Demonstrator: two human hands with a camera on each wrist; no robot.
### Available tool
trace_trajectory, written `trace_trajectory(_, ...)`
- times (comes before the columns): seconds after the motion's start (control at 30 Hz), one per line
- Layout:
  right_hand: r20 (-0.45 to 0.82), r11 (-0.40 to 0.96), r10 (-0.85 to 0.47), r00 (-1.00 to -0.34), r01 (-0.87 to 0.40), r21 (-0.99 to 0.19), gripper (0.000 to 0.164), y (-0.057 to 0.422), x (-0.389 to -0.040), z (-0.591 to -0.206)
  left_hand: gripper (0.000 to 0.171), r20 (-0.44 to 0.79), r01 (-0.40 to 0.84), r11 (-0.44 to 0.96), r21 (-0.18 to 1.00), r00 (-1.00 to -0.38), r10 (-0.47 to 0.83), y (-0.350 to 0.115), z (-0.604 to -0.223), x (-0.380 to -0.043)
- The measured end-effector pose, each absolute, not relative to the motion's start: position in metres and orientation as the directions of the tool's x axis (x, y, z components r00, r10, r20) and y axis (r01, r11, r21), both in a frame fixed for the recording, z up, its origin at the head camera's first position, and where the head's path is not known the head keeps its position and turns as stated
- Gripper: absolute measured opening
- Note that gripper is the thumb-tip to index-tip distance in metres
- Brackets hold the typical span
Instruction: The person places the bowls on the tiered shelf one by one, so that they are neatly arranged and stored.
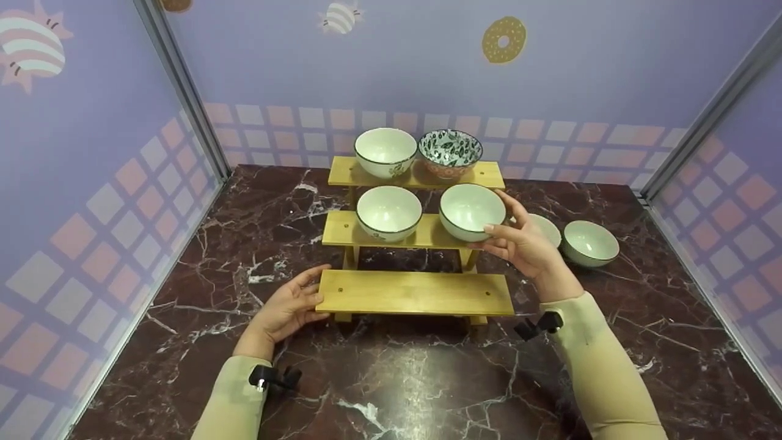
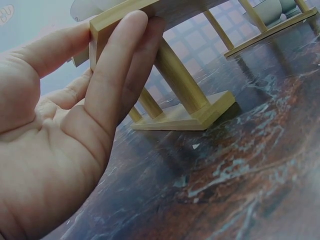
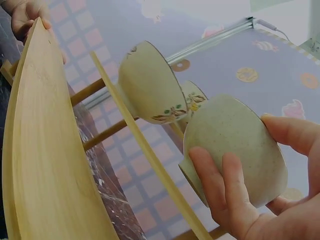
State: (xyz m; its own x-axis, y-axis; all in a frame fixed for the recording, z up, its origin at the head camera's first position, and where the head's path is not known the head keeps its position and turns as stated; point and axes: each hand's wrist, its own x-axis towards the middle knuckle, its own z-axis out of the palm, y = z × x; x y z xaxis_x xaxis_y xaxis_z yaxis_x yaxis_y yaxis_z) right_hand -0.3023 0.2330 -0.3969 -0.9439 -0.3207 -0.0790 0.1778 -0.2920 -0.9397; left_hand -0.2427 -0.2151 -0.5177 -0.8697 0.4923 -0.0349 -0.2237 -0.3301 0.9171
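A pale green bowl (image 1: 472, 212) with a dark rim is in my right hand (image 1: 526, 244) at the right of the middle shelf (image 1: 431, 229). In the right wrist view, fingers press the side of this bowl (image 3: 235, 145) near its foot, with the thumb at its rim. My left hand (image 1: 292, 308) grips the left end of the bottom shelf (image 1: 415, 292) of a three-step wooden rack. The left wrist view shows fingers under that board's end (image 2: 112, 22). A white bowl (image 1: 389, 212) sits at the left of the middle shelf.
On the top shelf (image 1: 339, 172) stand a white bowl (image 1: 385, 151) and a patterned bowl (image 1: 450, 153). Right of the rack, a green bowl (image 1: 589, 243) and another bowl (image 1: 545, 229), partly hidden by my right hand, are on the dark marbled table (image 1: 415, 391). Patterned walls (image 1: 403, 67) enclose it.
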Motion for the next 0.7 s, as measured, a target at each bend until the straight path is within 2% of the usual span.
trace_trajectory(0.7,-0.121,-0.291,-0.342,-0.932,0.228,-0.929,0.088,0.212,-0.311,-0.402,0.073,-0.019,-0.220,-0.350,0.910,-0.869,0.494,-0.215,-0.518,-0.243)
